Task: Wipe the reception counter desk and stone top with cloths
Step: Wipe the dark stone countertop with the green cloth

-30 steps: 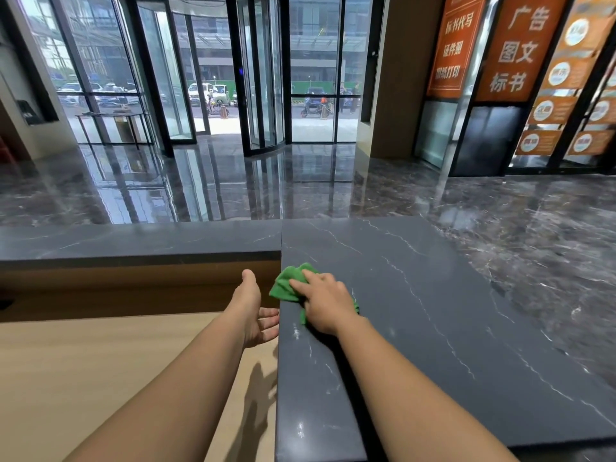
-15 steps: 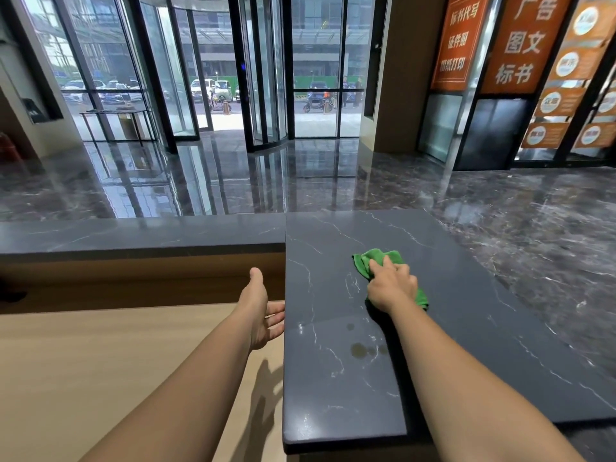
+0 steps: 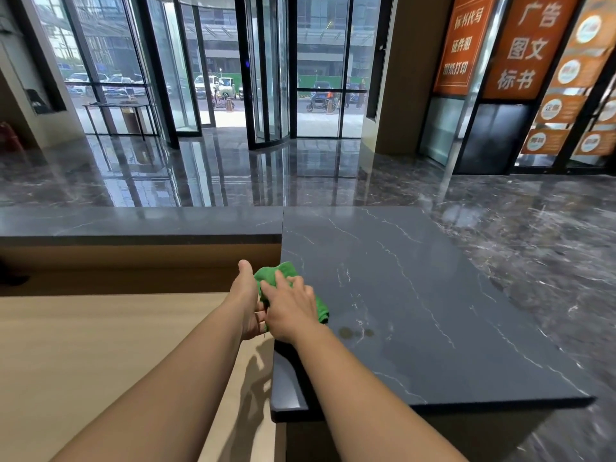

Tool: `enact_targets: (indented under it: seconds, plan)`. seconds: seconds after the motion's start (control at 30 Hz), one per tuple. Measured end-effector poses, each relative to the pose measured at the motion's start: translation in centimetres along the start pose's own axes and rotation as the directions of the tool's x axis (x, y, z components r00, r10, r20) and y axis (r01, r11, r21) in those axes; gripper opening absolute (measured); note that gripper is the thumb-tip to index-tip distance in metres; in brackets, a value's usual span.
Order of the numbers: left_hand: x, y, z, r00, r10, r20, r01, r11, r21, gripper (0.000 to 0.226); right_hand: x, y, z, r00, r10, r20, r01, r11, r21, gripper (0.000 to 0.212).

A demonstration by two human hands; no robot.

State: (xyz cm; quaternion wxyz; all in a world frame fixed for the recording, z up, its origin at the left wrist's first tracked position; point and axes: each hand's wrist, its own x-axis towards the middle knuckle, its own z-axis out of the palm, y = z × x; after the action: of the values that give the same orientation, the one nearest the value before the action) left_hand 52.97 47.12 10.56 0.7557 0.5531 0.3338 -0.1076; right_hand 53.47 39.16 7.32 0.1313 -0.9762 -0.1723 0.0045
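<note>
A green cloth [image 3: 278, 275] lies at the left edge of the dark stone top [image 3: 416, 295], partly hanging over that edge. My right hand [image 3: 290, 305] presses flat on the cloth, fingers spread and pointing left. My left hand [image 3: 248, 295] stands open, thumb up, against the stone top's left edge, right beside the cloth and just above the light wooden desk [image 3: 100, 361]. Its fingers are hidden behind my right hand. A few small wet spots [image 3: 355, 332] show on the stone just right of my right hand.
A lower dark stone ledge [image 3: 133, 225] runs to the left behind the wooden desk. Beyond the counter lies a glossy marble lobby floor [image 3: 233, 175] with glass revolving doors [image 3: 266, 78]. Orange signs [image 3: 526, 48] hang at the right.
My right hand has slid the green cloth left across the stone top, from its middle to its left edge. My left hand has stayed at the edge, now touching the cloth's side.
</note>
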Motion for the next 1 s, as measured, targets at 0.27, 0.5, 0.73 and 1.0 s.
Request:
enact_targets:
  seconds: [0.27,0.5,0.73,1.0]
  plan:
    - [-1.6,-0.5,0.4,0.998,0.046,-0.045,-0.041,0.994,0.103,0.077,-1.2,8.9,-2.5,0.998,0.056,0.028,-0.055,0.997,-0.056,0.057]
    - [-1.5,-0.8,-0.1,0.998,0.048,-0.028,-0.045,0.992,0.115,0.081,-3.0,16.2,-5.1,0.941,0.338,-0.012,-0.338,0.941,-0.019,0.06]
    - [-1.0,-1.4,-0.8,0.998,0.055,0.015,-0.056,0.996,0.075,0.081,-2.1,12.1,-3.7,0.848,0.517,-0.119,-0.518,0.855,0.02,0.057]
    - [-1.2,-1.9,-0.6,0.997,0.06,0.038,-0.061,0.998,0.026,0.086,-2.5,0.8,-0.5,0.942,0.318,-0.104,-0.31,0.947,0.088,0.05]
